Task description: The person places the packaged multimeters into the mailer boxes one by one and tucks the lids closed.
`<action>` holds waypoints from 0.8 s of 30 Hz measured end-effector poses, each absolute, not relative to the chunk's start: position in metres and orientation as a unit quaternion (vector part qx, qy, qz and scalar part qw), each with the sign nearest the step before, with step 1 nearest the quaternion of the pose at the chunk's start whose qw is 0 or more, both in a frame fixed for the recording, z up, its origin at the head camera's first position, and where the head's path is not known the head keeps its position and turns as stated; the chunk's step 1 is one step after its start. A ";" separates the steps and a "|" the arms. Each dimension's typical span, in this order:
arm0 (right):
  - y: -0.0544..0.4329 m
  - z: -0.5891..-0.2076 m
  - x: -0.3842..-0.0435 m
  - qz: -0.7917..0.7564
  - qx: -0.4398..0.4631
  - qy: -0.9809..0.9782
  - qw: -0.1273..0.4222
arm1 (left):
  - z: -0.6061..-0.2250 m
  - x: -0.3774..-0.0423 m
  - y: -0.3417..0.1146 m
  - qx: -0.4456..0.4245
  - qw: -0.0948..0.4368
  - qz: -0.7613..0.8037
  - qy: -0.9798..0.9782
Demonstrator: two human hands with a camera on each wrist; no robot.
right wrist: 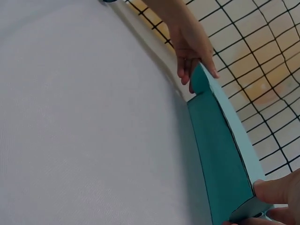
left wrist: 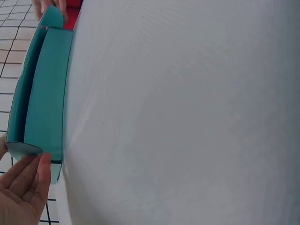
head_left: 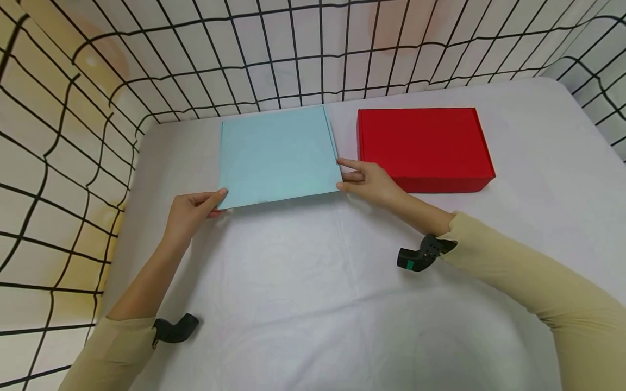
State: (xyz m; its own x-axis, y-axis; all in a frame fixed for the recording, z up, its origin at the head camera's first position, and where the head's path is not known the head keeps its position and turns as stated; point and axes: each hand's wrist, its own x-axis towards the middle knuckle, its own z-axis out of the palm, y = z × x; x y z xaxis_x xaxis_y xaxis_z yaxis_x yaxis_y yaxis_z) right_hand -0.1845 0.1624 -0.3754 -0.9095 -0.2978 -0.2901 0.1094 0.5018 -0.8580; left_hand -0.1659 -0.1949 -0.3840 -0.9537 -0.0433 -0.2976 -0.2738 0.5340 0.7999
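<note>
A light blue cardboard box (head_left: 279, 157) lies at the back of the white-covered table, its lid slightly raised at the front. In the left wrist view, a dark gap shows between the lid and the teal front wall (left wrist: 49, 93). My left hand (head_left: 191, 214) pinches the lid's front left corner, thumb on top and fingers beneath. At the front right corner, my right hand (head_left: 369, 182) holds the lid between thumb and fingers. A rounded side flap (right wrist: 200, 80) shows by the left hand in the right wrist view. The box's inside is hidden.
A closed red box (head_left: 425, 146) lies right of the blue one, close behind my right hand. Black wire mesh (head_left: 293, 60) borders the table at the back and sides. White cloth (head_left: 303, 288) covers the table in front.
</note>
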 end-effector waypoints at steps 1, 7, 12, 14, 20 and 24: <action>0.162 -0.376 -0.184 -0.495 -0.059 0.843 0.201 | -0.384 -0.166 -0.195 -0.090 0.126 0.476 0.866; 0.160 -0.377 -0.183 -0.483 -0.065 0.853 0.187 | -0.387 -0.164 -0.196 -0.065 0.220 0.568 0.791; 0.159 -0.377 -0.182 -0.483 -0.069 0.855 0.177 | -0.388 -0.161 -0.193 -0.083 0.226 0.610 0.755; 0.158 -0.377 -0.181 -0.483 -0.068 0.856 0.170 | -0.388 -0.160 -0.191 -0.083 0.214 0.600 0.766; 0.157 -0.376 -0.178 -0.489 -0.065 0.856 0.152 | -0.388 -0.162 -0.188 -0.055 0.196 0.561 0.802; 0.157 -0.378 -0.179 -0.490 -0.069 0.857 0.146 | -0.392 -0.163 -0.188 -0.049 0.195 0.544 0.815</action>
State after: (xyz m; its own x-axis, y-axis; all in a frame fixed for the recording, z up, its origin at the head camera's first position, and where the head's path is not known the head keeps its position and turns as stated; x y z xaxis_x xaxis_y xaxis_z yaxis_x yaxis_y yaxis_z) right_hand -0.1789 0.1571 -0.3782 -0.9477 -0.2612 -0.1832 0.0256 0.5102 -0.8597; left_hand -0.1632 -0.1885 -0.3919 -0.9191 0.1324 -0.3711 -0.2917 0.4043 0.8669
